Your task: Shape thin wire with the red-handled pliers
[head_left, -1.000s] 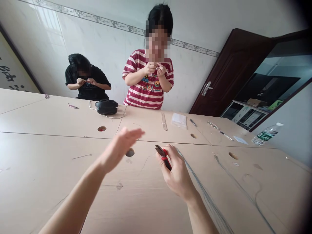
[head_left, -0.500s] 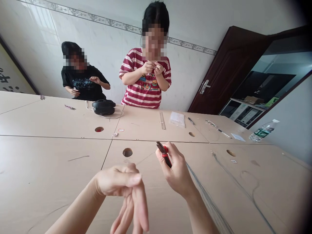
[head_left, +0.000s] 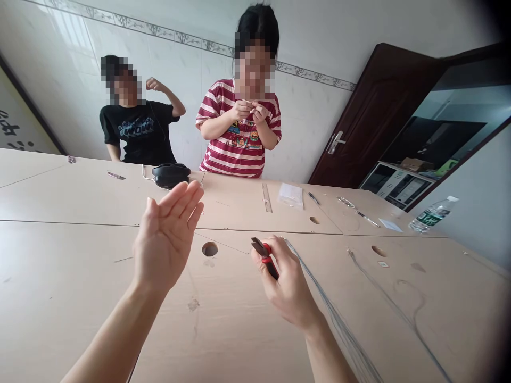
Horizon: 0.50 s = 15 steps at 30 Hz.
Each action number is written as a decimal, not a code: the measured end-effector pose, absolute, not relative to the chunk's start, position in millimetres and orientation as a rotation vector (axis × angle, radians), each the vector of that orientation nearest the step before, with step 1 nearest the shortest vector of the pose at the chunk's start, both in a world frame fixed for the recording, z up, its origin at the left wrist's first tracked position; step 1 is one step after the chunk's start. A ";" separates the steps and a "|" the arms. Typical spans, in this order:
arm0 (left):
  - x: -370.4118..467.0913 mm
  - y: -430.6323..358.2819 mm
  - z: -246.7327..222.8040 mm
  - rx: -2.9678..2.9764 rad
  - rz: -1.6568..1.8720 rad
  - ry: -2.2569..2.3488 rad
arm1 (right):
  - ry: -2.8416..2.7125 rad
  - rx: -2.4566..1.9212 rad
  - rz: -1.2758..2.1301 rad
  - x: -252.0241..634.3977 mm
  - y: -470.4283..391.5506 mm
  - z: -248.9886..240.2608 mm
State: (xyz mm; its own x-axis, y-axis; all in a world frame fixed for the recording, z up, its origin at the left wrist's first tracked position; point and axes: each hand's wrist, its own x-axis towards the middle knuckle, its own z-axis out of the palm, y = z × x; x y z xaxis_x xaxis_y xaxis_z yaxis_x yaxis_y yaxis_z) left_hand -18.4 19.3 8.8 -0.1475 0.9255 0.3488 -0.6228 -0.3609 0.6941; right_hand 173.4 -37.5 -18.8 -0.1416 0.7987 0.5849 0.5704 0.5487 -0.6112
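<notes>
My left hand (head_left: 164, 247) is raised above the table, palm turned up and fingers stretched out, with nothing in it. In my right hand (head_left: 288, 287) is a pair of pliers (head_left: 266, 257) with red and black handles, its dark jaws pointing up and to the left. A thin wire (head_left: 225, 244) runs from near the pliers toward the left; whether my right fingers grip it I cannot tell. Beside my right forearm lies a bundle of long grey wires (head_left: 337, 314) on the tabletop (head_left: 223, 340).
Across the table are two people, one in a striped shirt (head_left: 235, 151), one in a black shirt (head_left: 139, 133). Between us lie a black headset-like device (head_left: 171, 174), a ruler (head_left: 266, 198), a plastic packet (head_left: 290, 196) and a bottle (head_left: 433, 214). The table has round holes (head_left: 209, 249).
My left hand has swung up and left, turning from fingers down to an open upward palm. My right hand has shifted slightly with the pliers. The person in black has raised an arm.
</notes>
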 end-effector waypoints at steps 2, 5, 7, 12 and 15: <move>-16.0 25.9 -3.6 0.982 1.733 0.592 | -1.834 -1.121 0.290 173.3 -37.8 -18.7; -14.8 32.1 -19.2 1.176 1.540 0.827 | -1.830 -1.127 0.266 174.3 -36.8 -19.5; -14.3 32.8 -24.9 1.312 1.260 0.937 | -1.821 -1.132 0.255 175.6 -35.7 -20.4; -9.4 25.4 -21.8 1.394 0.689 0.822 | -1.783 -1.147 0.264 180.1 -32.5 -22.4; -6.9 20.9 -16.7 1.333 0.509 0.698 | -1.756 -1.169 0.249 184.2 -30.8 -22.9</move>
State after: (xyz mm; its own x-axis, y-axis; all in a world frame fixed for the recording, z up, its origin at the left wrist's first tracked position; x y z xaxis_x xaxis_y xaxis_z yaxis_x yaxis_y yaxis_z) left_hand -6.9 20.9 -16.7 0.6988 0.6959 -0.1655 0.0545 0.1789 0.9824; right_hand 184.2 -30.8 -22.9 -0.0639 0.7939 0.6046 0.5943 0.5170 -0.6160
